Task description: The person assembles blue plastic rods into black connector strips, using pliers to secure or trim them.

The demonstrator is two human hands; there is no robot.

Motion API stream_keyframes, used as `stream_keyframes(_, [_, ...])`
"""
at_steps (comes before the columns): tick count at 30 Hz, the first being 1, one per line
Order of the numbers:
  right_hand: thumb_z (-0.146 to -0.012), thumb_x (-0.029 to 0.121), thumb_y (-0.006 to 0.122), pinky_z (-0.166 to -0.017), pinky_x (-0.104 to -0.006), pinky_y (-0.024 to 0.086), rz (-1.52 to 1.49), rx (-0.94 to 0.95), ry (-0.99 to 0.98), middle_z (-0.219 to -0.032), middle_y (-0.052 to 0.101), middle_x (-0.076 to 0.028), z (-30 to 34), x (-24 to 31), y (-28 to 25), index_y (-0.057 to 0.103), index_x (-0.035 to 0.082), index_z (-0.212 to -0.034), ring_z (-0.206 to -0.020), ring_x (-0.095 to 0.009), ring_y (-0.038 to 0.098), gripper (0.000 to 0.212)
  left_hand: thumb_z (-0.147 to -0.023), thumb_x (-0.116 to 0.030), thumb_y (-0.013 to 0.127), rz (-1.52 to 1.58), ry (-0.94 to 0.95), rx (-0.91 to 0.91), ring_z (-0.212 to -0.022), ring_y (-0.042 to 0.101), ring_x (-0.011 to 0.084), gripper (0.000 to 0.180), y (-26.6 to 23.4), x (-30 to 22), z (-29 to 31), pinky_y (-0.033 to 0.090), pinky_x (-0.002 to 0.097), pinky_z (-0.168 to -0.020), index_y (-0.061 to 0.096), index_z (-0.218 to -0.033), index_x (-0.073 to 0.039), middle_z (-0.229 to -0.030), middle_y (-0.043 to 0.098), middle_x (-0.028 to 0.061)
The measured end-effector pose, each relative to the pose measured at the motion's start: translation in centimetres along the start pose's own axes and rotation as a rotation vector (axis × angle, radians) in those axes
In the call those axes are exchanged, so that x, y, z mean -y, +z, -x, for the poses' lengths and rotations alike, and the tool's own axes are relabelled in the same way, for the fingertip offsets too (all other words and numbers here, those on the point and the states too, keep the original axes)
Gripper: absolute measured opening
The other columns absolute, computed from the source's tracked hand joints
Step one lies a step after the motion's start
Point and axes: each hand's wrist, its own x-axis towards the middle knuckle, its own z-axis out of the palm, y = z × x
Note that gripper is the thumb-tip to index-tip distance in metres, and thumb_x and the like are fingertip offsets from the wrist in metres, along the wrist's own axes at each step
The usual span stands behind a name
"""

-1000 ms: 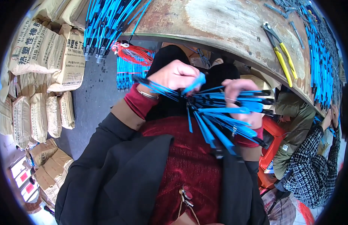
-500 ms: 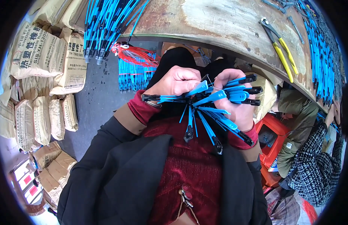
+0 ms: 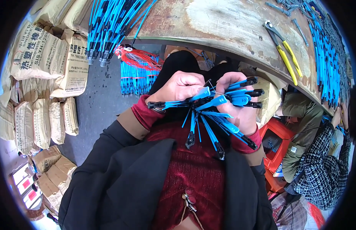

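Blue bundle: a loose spray of blue strips with black ends [image 3: 219,101], held up above the lap between the two hands.
Pointing: a black-tipped cluster is aimed left past the left wrist, several tips are aimed right across the right hand, and others are angled down toward the dark red top [image 3: 193,168].
Long axis: no single line is kept; the strips are fanned from a gathered middle, with the widest spread lying left to right.
Left hand [image 3: 184,86]: thumb and forefinger are brought narrowly together beside the gathered middle; what is pinched cannot be told.
Right hand [image 3: 245,117]: fingers are curled around strips on the right side of the bundle.
Strand: a thin pale line [image 3: 219,93] is stretched between the hands.
Lap: black trousers [image 3: 178,63] are seen beneath.
Workbench [image 3: 224,23]: its worn, scratched wood is set beyond the knees; yellow-handled pliers [image 3: 286,61] are laid on it, with blue rods [image 3: 326,73] heaped at its right.
Floor [image 3: 97,111]: grey, with red cords [image 3: 137,58] and banded blue pieces [image 3: 134,81] placed near the bench.
Room: paper sacks [image 3: 40,57] are stacked at left; a co-worker's checked sleeve [image 3: 318,165] is seen at right, near a red stool [image 3: 279,140].
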Motion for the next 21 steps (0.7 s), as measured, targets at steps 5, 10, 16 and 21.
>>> stream_keyframes(5, [-0.068, -0.007, 0.063, -0.061, -0.0218, 0.045, 0.003, -0.043, 0.053, -0.081, 0.056, -0.001, 0.06, 0.63, 0.43, 0.054, 0.003, -0.099, -0.071, -0.006, 0.052, 0.033, -0.084, -0.016, 0.060, 0.029, 0.015, 0.017, -0.065, 0.048, 0.0092, 0.023, 0.01, -0.01, 0.19, 0.039, 0.0237, -0.058, 0.057, -0.075, 0.004, -0.070, 0.050, 0.0018])
stream_keyframes(10, [-0.069, -0.006, 0.063, -0.060, -0.0217, 0.045, 0.001, -0.010, 0.008, -0.080, 0.056, -0.001, 0.11, 0.43, 0.22, 0.054, 0.003, -0.099, -0.070, -0.006, 0.052, 0.033, -0.085, -0.019, 0.061, 0.033, 0.027, 0.007, -0.065, 0.047, 0.0091, 0.025, -0.22, -0.02, 0.23, 0.039, 0.0237, -0.058, 0.057, -0.075, 0.004, -0.070, 0.050, 0.0018])
stream_keyframes(16, [-0.070, -0.006, 0.062, -0.060, -0.0212, 0.045, 0.055, -0.008, 0.011, -0.080, 0.055, -0.001, -0.04, 0.30, 0.35, 0.054, 0.003, -0.099, -0.069, -0.006, 0.052, 0.031, -0.085, -0.017, 0.060, 0.057, 0.041, 0.007, -0.065, 0.047, 0.0091, 0.023, -0.17, 0.15, 0.32, 0.038, 0.0238, -0.058, 0.058, -0.074, 0.003, -0.070, 0.050, 0.0018])
stream_keyframes(21, [-0.071, -0.005, 0.063, -0.060, -0.0210, 0.045, 0.029, -0.017, 0.009, -0.079, 0.055, 0.000, -0.65, 0.65, 0.55, 0.054, 0.004, -0.099, -0.069, -0.006, 0.051, 0.031, -0.085, -0.012, 0.057, -0.001, 0.100, 0.071, -0.064, 0.047, 0.0098, 0.017, -0.24, -0.25, -0.40, 0.039, 0.0242, -0.058, 0.058, -0.077, 0.002, -0.070, 0.050, 0.0019])
